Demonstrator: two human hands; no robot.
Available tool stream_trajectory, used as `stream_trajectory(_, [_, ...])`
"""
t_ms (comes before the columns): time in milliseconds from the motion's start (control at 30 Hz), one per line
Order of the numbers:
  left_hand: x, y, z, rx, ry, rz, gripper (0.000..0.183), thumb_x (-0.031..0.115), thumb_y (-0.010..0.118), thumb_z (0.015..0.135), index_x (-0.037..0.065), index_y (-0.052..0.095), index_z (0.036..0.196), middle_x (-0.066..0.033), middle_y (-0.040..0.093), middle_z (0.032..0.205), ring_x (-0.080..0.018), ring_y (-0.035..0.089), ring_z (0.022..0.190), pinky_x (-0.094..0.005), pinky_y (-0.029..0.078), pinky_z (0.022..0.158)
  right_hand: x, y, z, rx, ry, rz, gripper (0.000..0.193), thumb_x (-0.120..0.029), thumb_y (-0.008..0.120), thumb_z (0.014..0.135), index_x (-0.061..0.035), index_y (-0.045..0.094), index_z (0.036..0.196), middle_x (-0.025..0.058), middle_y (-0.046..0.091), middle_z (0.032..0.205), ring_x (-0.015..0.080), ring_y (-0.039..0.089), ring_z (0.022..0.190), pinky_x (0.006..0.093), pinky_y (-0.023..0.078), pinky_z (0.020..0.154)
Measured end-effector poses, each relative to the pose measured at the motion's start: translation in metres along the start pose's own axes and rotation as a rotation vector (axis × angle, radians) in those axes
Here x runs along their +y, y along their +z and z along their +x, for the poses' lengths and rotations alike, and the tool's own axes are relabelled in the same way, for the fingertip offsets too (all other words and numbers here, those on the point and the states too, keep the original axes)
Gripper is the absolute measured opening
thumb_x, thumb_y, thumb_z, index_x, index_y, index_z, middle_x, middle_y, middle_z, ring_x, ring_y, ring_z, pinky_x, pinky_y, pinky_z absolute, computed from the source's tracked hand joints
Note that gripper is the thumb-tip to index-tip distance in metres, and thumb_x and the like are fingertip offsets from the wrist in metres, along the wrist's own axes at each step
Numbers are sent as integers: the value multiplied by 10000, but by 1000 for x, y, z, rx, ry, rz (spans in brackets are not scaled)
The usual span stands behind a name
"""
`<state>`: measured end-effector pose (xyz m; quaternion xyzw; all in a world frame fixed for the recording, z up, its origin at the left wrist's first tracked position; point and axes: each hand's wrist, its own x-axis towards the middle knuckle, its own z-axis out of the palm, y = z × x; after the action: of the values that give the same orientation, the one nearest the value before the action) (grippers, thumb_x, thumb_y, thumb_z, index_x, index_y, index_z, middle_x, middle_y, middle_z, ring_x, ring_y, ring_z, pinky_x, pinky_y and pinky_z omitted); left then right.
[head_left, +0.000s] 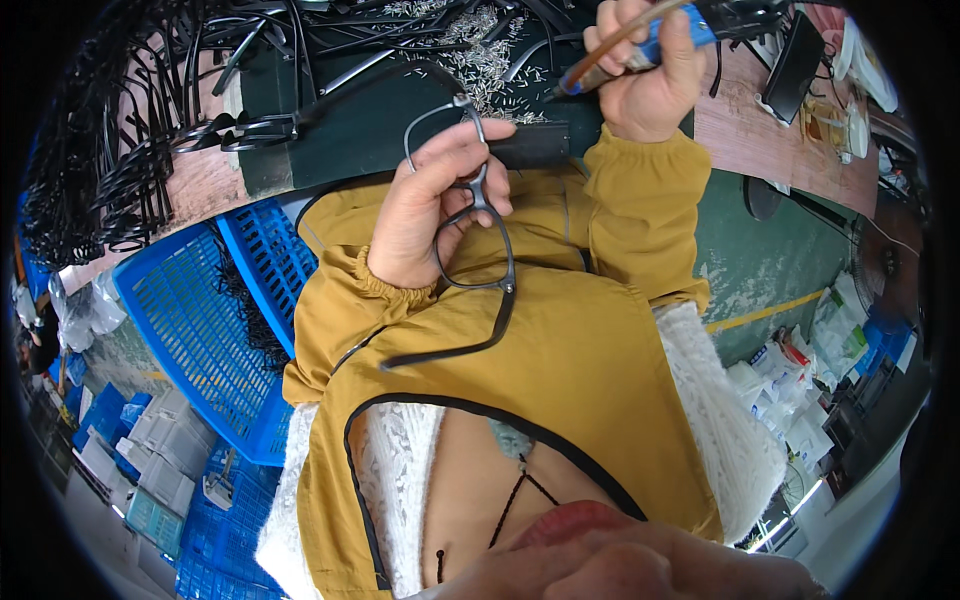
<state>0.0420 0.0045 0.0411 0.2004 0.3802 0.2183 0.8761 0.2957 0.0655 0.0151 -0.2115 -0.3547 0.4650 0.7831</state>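
Observation:
My left hand (425, 205) is closed on a dark eyeglass frame (510, 255), gripping it around the bridge with the fingers through and behind the rims. The frame stands on end. One black temple arm hangs open over my apron, and the other reaches over the bench. Above the bench's front edge, my right hand (650, 105) is wrapped round a blue powered screwdriver (685, 35), its dark tip pointing left and down. A brown strip or tube runs along the tool. The screwdriver's tip is apart from the frame.
Small silvery screws (490, 75) lie scattered on the dark green bench mat (265, 110). Black eyeglass frames and temple arms (110, 130) crowd the left end. Blue plastic baskets (190, 330) stand below at left. A phone-like black slab (795, 65) leans at far right.

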Motion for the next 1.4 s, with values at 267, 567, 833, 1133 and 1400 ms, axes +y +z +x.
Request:
stream_trajectory(267, [-33,17,3,90,-453,-172,347,310,644,1017,109,614,1298,-8,608,705,-88,536,530,-194,381,433,-19,19,-30,-35,11,15,224,-228,569,1041,-81,474,1182,26,471,793,126,475,648,265,419,531])
stream_trajectory(567, [-45,8,9,44,-434,-283,311,333,646,1025,161,625,1283,1,587,682,-80,493,527,-231,382,468,-27,46,-74,-78,111,-162,148,-140,604,1032,-124,457,1044,25,469,774,120,430,574,261,396,484])
stream_trajectory(833, [-52,-3,16,-169,-392,-322,372,372,620,1018,126,580,1295,1,557,655,-105,499,537,-238,324,449,-24,50,-72,-111,157,-135,234,-69,651,1008,-131,432,955,35,481,752,131,447,564,256,401,460])
stream_trajectory(1133, [-57,-1,19,-128,-397,-342,283,357,537,1072,152,631,1243,5,555,612,-91,465,482,-255,347,449,-20,41,-73,-51,172,64,233,12,671,937,-74,500,1070,67,578,797,105,446,512,261,351,442])
stream_trajectory(1400, [-19,-2,6,-180,-136,-300,484,306,473,1014,-40,592,1330,-56,544,694,-159,505,586,-271,396,527,-16,-11,-43,219,-78,-153,61,-156,605,988,-103,576,977,2,491,731,91,467,563,235,383,473])
